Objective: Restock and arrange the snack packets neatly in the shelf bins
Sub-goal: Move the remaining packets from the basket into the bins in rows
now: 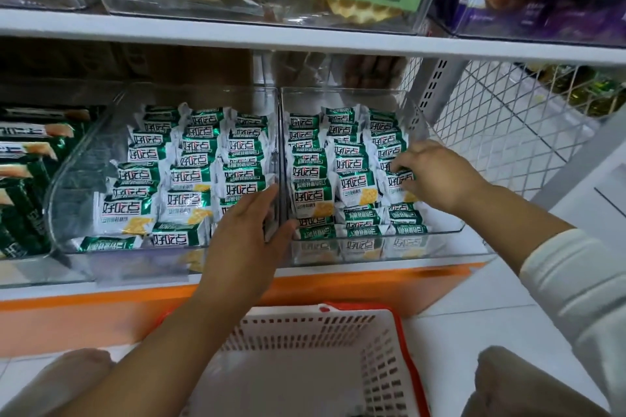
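**Right hand pinches a packet; left hand steadies the bins**

Our right hand (437, 176) has its fingers curled, the tips pinching the top edge of one green-and-white packet (401, 181); that packet stands in the right bin (440, 240), in the row nearest the outer wall, with more packets standing behind the fingertips and lying flat in front of them.

Our left hand (250, 234) lies where the two bins meet; its fingers are close together and nearly straight, reaching into the left bin (84, 179) beside its packets (189, 176), the thumb apart on the other side of the shared walls; we judge it steadies rather than clasps.

The packets look light, with thin crinkly foil that may slip; the biscuit inside is likely brittle; we would take each by its crimped end seam or lightly across both flat faces, never squeezing the middle.

Below both wrists sits the basket (305, 332); we see no packets in it.
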